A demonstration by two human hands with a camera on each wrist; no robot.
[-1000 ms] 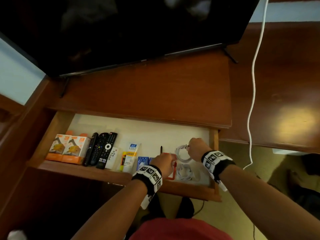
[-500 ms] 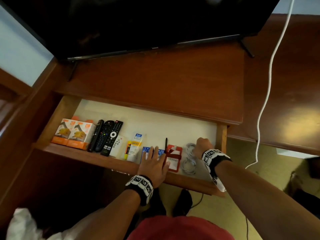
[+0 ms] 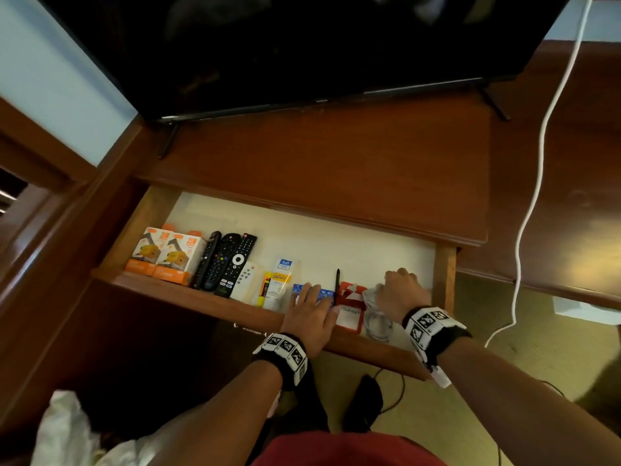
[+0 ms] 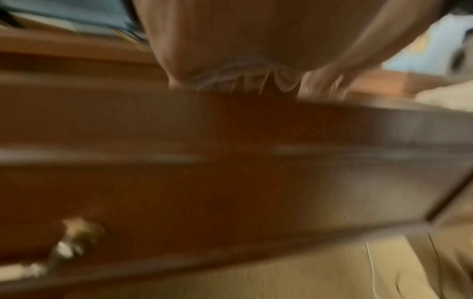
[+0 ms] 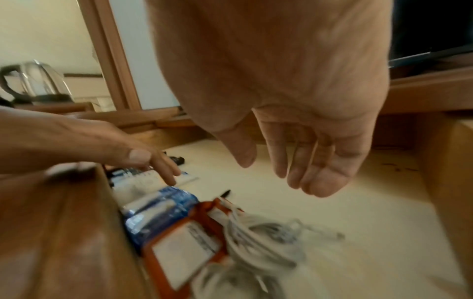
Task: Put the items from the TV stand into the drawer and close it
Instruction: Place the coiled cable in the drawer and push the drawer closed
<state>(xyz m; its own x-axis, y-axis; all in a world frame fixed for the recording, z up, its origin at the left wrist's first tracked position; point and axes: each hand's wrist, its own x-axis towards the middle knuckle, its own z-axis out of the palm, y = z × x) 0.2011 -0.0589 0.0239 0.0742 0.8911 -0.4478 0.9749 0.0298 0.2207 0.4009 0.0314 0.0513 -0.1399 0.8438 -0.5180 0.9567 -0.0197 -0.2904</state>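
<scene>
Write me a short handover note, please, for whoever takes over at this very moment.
Left hand: open, flat on the drawer front edge, fingers over the blue packets.
Right hand: open, holding nothing, above the coiled white cables.
In the drawer: orange boxes, remotes, tubes, pen, red tag.
Done: the stand top shows no loose items.
Left: push the drawer shut.

Open drawer (image 3: 188, 297): remotes (image 3: 225, 264), probably cables (image 3: 378, 319).

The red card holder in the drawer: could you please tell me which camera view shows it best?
The head view: the red card holder lies sharp and nearly whole between the pen and the white cable. The right wrist view shows it closer but motion-blurred, partly under the cable. The left wrist view misses it.
</scene>
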